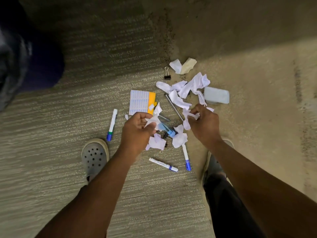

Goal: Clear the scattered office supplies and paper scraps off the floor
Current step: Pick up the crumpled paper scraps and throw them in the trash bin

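Left hand [137, 129] up over the pile, fingers curled, pinching a white paper scrap [151, 120] between thumb and fingertips. Right hand [203, 122] just across from it, fingers bunched tight round another crumpled scrap [191, 115], with a loose end dangling below the knuckles. Between and beneath both hands, more torn white scraps [179, 139] on the carpet [68, 152], mixed with a blue plastic item [167, 130], partly covered and hard to identify, and a black binder clip half hidden under paper. Further out, beyond the right hand, a bigger heap of crumpled white paper [190, 87], touching a pale blue-grey rectangular case [217, 95] on its right side. Thin dark rod or pen [173, 106] slanting out from under that heap toward the hands. Beyond the left hand, a lined pad with a yellow strip [142, 102], lying flat. At the far edge of the mess, a lone binder clip [166, 73] beside a white scrap and a cream-coloured scrap [188, 65]. Three white markers with blue ends: one [111, 124] left of the left wrist, two near the feet, one lying crosswise [163, 164], one pointing toward the pile [186, 157]. Grey clog [94, 158] planted left, other shoe [214, 162] mostly hidden behind the right forearm. Dark blurred shape [25, 57] at upper left, too soft to make out.
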A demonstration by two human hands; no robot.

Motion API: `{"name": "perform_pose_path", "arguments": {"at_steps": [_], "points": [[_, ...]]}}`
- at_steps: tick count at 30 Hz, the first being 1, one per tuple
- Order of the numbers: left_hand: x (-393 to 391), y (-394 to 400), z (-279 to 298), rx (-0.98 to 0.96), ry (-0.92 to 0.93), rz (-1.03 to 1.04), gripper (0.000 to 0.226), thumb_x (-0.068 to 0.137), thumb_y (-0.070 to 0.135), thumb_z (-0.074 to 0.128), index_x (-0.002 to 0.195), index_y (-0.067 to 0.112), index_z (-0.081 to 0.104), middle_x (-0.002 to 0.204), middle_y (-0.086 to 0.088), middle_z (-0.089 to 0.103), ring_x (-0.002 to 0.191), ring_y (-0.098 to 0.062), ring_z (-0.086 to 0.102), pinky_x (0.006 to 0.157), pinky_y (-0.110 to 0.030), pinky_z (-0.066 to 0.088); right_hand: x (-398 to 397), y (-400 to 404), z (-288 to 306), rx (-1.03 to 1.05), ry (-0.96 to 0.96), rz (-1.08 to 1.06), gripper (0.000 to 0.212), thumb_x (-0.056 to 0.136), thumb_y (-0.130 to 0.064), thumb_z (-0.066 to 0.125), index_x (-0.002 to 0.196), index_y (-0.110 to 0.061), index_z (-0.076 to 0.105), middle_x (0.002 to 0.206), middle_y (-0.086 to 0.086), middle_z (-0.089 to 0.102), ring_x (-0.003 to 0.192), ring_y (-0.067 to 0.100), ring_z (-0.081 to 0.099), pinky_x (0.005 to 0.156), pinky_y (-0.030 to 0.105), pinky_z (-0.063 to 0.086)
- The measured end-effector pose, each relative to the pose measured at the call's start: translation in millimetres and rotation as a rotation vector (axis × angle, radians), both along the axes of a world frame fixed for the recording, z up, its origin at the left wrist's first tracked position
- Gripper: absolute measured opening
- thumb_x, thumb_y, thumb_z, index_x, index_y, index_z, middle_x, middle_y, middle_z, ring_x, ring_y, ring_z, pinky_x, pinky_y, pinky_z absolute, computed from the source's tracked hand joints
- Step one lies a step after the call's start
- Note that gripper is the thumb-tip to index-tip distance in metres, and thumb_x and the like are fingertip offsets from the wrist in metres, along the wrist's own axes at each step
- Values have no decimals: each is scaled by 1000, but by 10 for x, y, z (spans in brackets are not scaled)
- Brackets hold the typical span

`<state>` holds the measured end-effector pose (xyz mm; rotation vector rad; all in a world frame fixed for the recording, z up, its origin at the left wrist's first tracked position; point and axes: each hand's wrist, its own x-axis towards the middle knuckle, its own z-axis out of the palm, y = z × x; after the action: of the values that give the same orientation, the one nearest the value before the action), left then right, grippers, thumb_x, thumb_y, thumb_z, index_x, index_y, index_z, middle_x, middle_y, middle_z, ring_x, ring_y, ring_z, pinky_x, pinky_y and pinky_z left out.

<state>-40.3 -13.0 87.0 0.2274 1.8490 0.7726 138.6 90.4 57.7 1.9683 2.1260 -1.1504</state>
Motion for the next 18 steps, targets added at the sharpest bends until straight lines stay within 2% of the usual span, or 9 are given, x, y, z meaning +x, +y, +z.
{"name": "perform_pose_path", "arguments": {"at_steps": [2,4,6,8,10,13,16,18], "points": [[-234,52,284,81,-202,210,23,84,-2,68,92,19,63,76,11,65,63,-10,68,63,-23,55,-250,26,245,-17,59,-41,21,80,-6,69,73,-21,55,60,-15,55,52,-6,54,53,0,34],[-515,97,615,199,-366,405,22,84,-5,64,95,14,62,81,1,66,66,-11,66,64,-23,55,-588,50,513,-35,166,-87,23,81,-8,70,70,-22,56,60,-9,59,54,5,57,52,12,40],[-843,110,974,309,-433,515,19,79,-1,64,93,12,62,84,-4,69,69,-12,65,64,-19,54,-987,86,798,-47,274,-121,23,83,-10,70,69,-22,56,65,-4,64,58,17,60,57,27,46],[-1232,92,1336,432,-414,552,16,79,3,64,92,12,62,86,-2,71,74,-10,66,65,-17,53,-1423,132,1093,-43,372,-108,18,84,-13,71,71,-17,58,68,-12,64,62,12,61,59,29,48],[-1672,20,1669,554,-330,523,15,84,2,61,94,12,60,93,0,69,81,-8,66,67,-17,51,-1897,157,1406,-44,521,-85,19,83,-13,71,70,-17,58,67,-15,63,63,7,61,58,25,49],[-2314,-119,2049,659,-114,481,18,89,1,55,101,14,57,95,2,68,86,-7,64,70,-19,50,-2624,142,1853,-12,742,-40,29,81,-10,71,65,-27,54,69,-18,64,63,5,62,58,23,50],[-2829,-240,2194,600,165,513,24,91,-2,52,106,17,53,78,10,64,78,-4,65,73,-21,51,-3314,73,2083,50,834,42,26,80,-8,69,68,-25,53,72,-5,65,65,19,63,60,37,53],[-3100,-304,2167,484,341,508,23,92,2,55,108,17,53,81,9,64,79,-5,66,76,-22,52,-3694,7,2137,79,839,118,19,81,-10,69,75,-21,55,69,-7,61,63,11,62,59,32,53]]}}
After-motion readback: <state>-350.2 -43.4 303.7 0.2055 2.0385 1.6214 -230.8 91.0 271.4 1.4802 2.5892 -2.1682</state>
